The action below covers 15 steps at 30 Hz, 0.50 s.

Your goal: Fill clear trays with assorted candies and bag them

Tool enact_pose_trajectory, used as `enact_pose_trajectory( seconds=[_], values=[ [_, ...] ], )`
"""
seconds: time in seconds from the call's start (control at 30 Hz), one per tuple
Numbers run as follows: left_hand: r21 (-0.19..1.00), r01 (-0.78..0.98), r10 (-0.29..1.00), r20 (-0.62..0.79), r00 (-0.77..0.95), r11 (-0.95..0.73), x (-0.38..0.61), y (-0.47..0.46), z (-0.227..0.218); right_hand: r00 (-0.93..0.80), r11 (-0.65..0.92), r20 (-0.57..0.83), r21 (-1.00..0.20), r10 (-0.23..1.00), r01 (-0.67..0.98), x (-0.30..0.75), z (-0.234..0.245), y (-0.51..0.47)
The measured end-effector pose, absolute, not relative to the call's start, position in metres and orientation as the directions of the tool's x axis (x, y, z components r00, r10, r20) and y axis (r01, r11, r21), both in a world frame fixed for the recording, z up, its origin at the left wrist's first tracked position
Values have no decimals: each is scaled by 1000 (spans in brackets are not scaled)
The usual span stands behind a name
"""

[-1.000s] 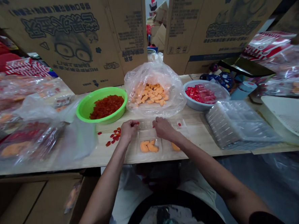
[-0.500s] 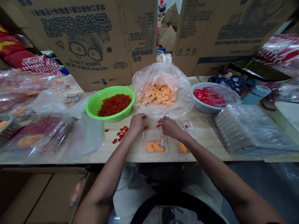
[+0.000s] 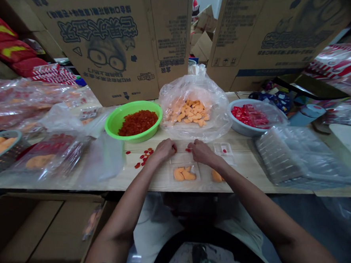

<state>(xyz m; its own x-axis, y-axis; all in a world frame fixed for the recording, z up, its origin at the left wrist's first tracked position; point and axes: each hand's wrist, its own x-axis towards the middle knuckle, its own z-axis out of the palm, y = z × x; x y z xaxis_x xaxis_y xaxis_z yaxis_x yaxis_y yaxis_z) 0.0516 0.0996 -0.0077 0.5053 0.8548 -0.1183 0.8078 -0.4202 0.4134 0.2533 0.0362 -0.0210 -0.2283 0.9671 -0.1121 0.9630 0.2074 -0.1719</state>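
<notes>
My left hand point(image 3: 165, 149) is closed in a pinch over the back left of the clear plastic trays; what lies between its fingertips is too small to make out. Closed too, my right hand point(image 3: 201, 151) has its fingertips beside a small red piece point(image 3: 188, 149), and I cannot tell whether it grips it. A clear tray point(image 3: 198, 173) in front holds orange curved pieces point(image 3: 184, 173). More orange pieces point(image 3: 216, 176) are partly covered by my right forearm. In the tray at right point(image 3: 228, 149) sits a red piece point(image 3: 224, 151). Loose red pieces point(image 3: 144, 156) lie left of my left hand.
Behind the trays stand a green bowl point(image 3: 111, 127) of dark red pieces, a plastic bag point(image 3: 218, 105) of orange pieces and a blue bowl point(image 3: 247, 131) of red packets. Stacked clear trays point(image 3: 280, 153) are at right, flat plastic bags point(image 3: 102, 157) at left. Cardboard boxes point(image 3: 107, 84) rise behind.
The view has shifted slightly, so the table appears further right. My left hand now covers the red piece that showed beside its fingertips. Both hands stay closed over the trays.
</notes>
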Motion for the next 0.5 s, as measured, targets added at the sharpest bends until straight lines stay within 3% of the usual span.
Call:
enact_pose_trajectory(
  seconds=[0.3,0.5],
  values=[
    [395,855,912,-91,399,-334,42,114,-5,-209,182,-151,-174,966,968,250,-22,35],
    [486,803,873,-148,465,-345,35,96,-9,-210,182,-134,-194,968,964,247,-24,34]
  ],
)
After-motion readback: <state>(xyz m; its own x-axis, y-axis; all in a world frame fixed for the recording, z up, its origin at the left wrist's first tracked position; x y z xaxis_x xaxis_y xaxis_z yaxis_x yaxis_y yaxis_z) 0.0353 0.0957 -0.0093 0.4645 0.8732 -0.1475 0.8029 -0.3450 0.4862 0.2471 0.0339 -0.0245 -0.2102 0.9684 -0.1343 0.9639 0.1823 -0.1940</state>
